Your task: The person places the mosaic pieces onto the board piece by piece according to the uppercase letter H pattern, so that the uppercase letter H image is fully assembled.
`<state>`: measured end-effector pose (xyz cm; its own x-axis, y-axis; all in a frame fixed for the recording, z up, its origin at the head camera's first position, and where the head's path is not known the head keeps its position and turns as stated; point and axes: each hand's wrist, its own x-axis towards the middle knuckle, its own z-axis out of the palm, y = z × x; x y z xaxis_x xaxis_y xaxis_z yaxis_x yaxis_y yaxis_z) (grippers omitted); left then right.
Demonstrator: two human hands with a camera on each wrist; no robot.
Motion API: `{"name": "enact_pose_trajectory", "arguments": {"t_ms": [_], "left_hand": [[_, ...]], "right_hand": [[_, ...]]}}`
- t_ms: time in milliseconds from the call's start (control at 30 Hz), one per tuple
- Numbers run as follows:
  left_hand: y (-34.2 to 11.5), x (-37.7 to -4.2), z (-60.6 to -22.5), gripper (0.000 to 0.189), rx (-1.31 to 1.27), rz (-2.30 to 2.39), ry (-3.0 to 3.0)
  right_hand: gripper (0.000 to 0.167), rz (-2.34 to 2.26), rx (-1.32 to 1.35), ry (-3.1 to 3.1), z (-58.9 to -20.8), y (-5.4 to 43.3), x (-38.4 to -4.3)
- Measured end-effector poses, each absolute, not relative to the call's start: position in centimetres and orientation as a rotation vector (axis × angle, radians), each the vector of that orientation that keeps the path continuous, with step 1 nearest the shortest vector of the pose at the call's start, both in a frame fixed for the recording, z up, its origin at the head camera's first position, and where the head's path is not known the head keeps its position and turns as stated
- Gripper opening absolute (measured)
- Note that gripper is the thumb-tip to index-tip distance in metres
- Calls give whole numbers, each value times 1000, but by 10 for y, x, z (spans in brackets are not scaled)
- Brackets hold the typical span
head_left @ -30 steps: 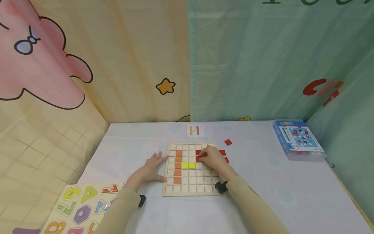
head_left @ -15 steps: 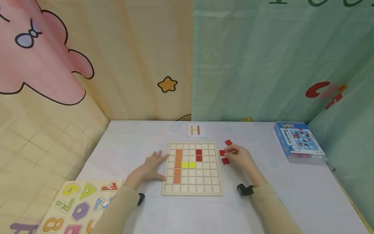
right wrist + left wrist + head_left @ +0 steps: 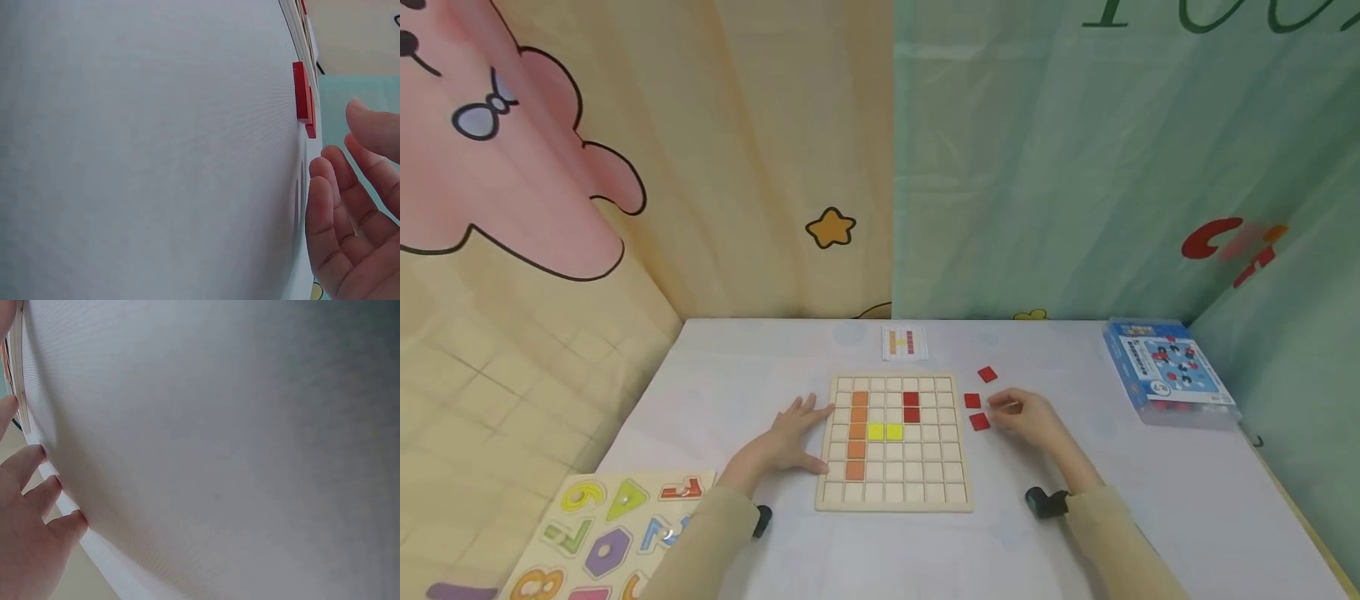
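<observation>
In the head view a wooden grid board (image 3: 933, 493) lies flat on the table. A column of several orange tiles (image 3: 857, 431), two yellow tiles (image 3: 884, 432) and two red tiles (image 3: 911, 407) sit in its squares. My left hand (image 3: 781, 442) spreads its fingers at the board's left edge, with index finger and thumb touching the rim. Right of the board lie three loose red tiles (image 3: 972, 401). My right hand (image 3: 1028, 419) hovers just right of these, fingers loosely bent and holding nothing. The right wrist view shows thumb and fingers apart, close by red tiles (image 3: 301, 92).
Behind the board lies a small pattern card (image 3: 904, 342) with orange, yellow and red squares. At the back right stands a blue box (image 3: 1172, 367). A shape-and-number puzzle board (image 3: 597, 508) lies at the front left, partly under the left sleeve.
My right hand has left the red tiles on the board and moved right to the loose ones, then slightly farther right and nearer me. My left hand stays at the board's edge.
</observation>
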<state>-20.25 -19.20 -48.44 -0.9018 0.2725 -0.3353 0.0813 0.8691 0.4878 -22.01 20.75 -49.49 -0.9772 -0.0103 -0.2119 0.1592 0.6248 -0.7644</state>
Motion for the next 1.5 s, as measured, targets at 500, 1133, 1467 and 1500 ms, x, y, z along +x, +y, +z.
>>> {"name": "enact_pose_trajectory", "arguments": {"t_ms": [500,1133,1467,1500], "left_hand": [[-192,-193,-486,102,308,706,2695],[-195,-189,-493,102,370,712,2735],[-195,-189,-492,102,352,710,2732],[-194,-190,-491,101,350,707,2732]], "right_hand": [[21,-1216,24,2724,-505,200,-213],[21,-1080,-79,2883,-513,188,-209],[25,-1076,-34,2841,-510,186,-208],[24,-1071,-32,2839,-509,186,-209]]}}
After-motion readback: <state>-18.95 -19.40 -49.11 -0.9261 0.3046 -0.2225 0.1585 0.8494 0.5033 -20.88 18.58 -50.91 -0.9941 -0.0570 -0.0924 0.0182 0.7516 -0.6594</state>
